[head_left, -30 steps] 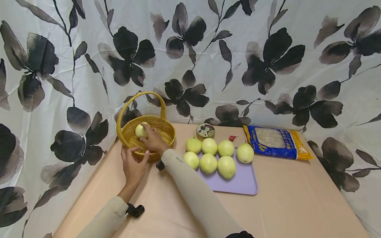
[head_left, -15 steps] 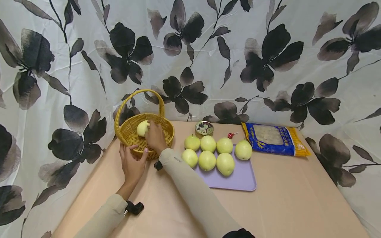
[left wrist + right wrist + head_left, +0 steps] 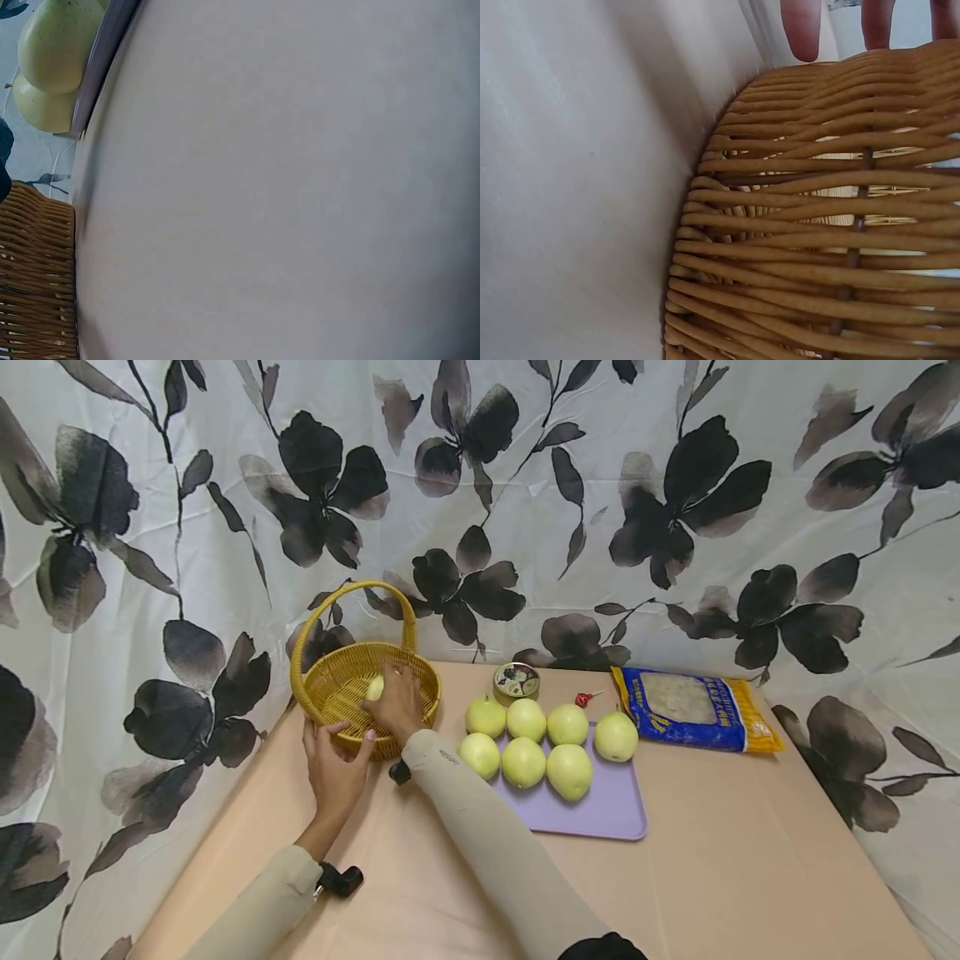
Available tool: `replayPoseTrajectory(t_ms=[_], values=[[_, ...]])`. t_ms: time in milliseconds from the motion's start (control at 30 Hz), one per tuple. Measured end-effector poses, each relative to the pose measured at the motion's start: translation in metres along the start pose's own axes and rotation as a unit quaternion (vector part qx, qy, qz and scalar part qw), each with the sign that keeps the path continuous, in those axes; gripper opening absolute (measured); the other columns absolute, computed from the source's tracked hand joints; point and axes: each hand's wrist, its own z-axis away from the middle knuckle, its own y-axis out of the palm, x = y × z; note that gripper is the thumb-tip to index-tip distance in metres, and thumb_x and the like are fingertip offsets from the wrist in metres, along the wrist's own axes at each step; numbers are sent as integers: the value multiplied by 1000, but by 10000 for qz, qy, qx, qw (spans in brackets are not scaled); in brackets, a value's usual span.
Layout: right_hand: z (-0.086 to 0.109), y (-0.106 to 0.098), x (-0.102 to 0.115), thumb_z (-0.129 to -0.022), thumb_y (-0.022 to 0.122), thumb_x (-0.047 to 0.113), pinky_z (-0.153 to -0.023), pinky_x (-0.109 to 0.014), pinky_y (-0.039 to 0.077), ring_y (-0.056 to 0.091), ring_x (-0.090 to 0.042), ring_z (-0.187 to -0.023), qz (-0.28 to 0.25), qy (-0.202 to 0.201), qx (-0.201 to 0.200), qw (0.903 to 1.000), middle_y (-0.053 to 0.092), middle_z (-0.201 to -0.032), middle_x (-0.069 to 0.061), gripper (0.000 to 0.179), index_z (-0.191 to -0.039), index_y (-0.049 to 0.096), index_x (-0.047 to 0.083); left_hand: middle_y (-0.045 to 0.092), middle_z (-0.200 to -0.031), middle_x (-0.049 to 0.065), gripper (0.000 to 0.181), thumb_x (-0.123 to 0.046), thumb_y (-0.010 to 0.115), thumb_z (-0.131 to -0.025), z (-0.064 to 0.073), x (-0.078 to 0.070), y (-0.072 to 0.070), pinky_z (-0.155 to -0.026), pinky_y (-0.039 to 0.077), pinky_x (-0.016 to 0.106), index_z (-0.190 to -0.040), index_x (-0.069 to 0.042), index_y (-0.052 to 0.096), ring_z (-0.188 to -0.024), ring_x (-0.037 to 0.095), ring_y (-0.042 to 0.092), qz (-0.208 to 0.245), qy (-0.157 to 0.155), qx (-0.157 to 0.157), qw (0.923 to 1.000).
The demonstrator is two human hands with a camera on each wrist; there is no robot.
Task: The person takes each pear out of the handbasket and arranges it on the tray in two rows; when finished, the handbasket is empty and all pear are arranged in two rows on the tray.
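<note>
A yellow woven basket [image 3: 341, 670] with an arched handle stands at the back left of the table. My right hand [image 3: 397, 702] reaches down inside it, fingers round a pale green pear [image 3: 375, 687] that they partly hide. At the near side my left hand [image 3: 335, 774] holds the basket's rim, fingers and thumb spread along it. The right wrist view shows the woven wall [image 3: 840, 225] up close, with fingertips [image 3: 802, 34] over its edge. In the left wrist view the hand is out of sight; the basket's side [image 3: 37, 277] shows at the left edge.
Right of the basket, several pears [image 3: 524, 763] crowd a lilac tray [image 3: 600, 818]. Behind them are a round tin [image 3: 516, 682] and a small red-wrapped lollipop [image 3: 583, 699]. A blue and yellow packet [image 3: 682, 710] lies farther right. A floral curtain [image 3: 480, 510] hangs behind the table.
Inside the basket, my right hand and the pear have moved to the right, and the fingers now cover more of the pear. My left hand keeps its place on the rim.
</note>
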Motion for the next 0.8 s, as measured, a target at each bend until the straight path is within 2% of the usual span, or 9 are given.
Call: replayPoseTrajectory(t_ms=[133, 233, 333, 467, 600, 667, 767, 800], values=[[0, -2, -2, -82, 93, 38, -87, -34, 55, 61, -23, -114, 79, -6, 197, 9998, 60, -134, -7, 68, -142, 63, 25, 3, -180, 11, 57, -38, 78, -97, -1, -2, 2, -99, 55, 55, -137, -3, 56, -159, 43, 30, 113, 12, 14, 9999], [-1, -4, -4, -82, 94, 35, -85, -31, 55, 62, -20, -109, 136, -252, 302, 9991, 61, -129, -6, 62, -135, 64, 24, 2, -180, 10, 58, -39, 78, -97, -2, -3, 3, -102, 54, 59, -137, -4, 56, -160, 43, 27, 173, 21, 54, 9998], [0, -5, -5, -83, 93, 33, -87, -30, 53, 62, -19, -111, 140, -679, 292, 9972, 63, -128, -5, 59, -134, 65, 24, 2, -180, 9, 57, -39, 78, -97, -2, -3, 4, -105, 51, 60, -138, -5, 56, -162, 43, 23, 145, 19, 74, 9999], [4, -3, -6, -84, 92, 36, -92, -31, 52, 61, -20, -120, -194, -1182, -20, 9928, 61, -137, -4, 59, -136, 66, 25, 4, -180, 9, 54, -35, 78, -97, 0, -1, 3, -103, 47, 58, -136, -5, 57, -158, 43, 30, 17, -45, 28, 10000], [10, -3, -4, -84, 92, 38, -95, -30, 52, 59, -18, -127, -732, -1410, -436, 9863, 56, -144, -1, 61, -138, 66, 29, 3, -180, 10, 52, -32, 78, -97, 3, 1, 2, -89, 44, 47, -136, -3, 57, -143, 42, 46, -98, -74, 9, 9999], [15, -8, -2, -84, 92, 38, -96, -30, 52, 59, -17, -129, -955, -1470, -580, 9828, 56, -146, 0, 60, -138, 67, 30, 3, -180, 12, 53, -31, 77, -97, 2, 0, 1, -88, 42, 46, -136, -2, 56, -143, 43, 46, -136, -5, 4, 9999], [24, -21, 0, -84, 92, 37, -99, -31, 51, 59, -17, -131, -1213, -1574, -648, 9779, 57, -147, 0, 60, -138, 68, 29, 6, -180, 13, 53, -31, 78, -96, 1, -1, 0, -99, 44, 55, -134, 0, 57, -153, 45, 38, -123, 117, -59, 9998], [28, -27, 0, -83, 92, 37, -99, -32, 51, 59, -18, -132, -1298, -1612, -638, 9763, 57, -147, -1, 60, -138, 68, 29, 6, -180, 13, 53, -31, 78, -96, 0, -1, 0, -104, 43, 59, -133, 0, 57, -157, 45, 31, -128, 159, -73, 9998]])
